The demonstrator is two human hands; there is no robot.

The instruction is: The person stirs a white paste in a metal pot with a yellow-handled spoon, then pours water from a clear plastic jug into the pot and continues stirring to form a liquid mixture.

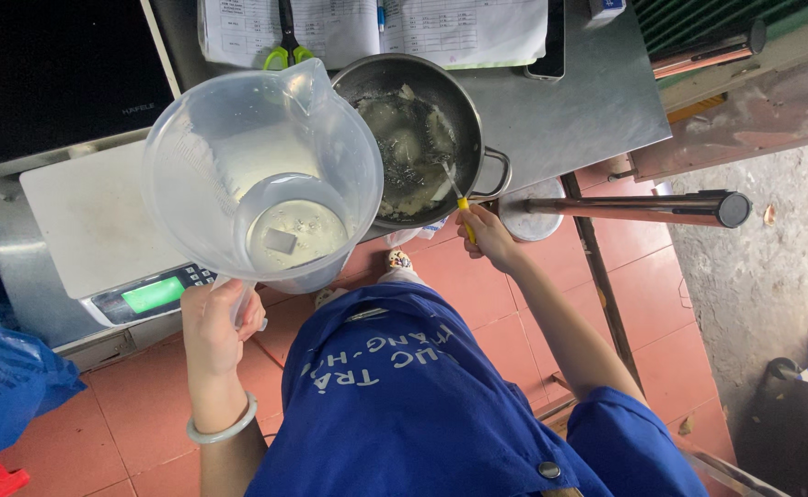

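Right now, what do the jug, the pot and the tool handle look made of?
Jug: translucent, frosted plastic; scale shows through its wall. Pot: bare metal, likely steel, grey sheen, riveted loop handle. Tool handle in right hand: yellow, probably plastic. Left hand holds the jug.

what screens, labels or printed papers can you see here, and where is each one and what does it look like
Scale display: front of the white scale, beside the left hand; small glowing green rectangle.
Printed sheets: top of the metal counter, behind the pot; white with dark table lines.
Blue shirt: white lettering across it.
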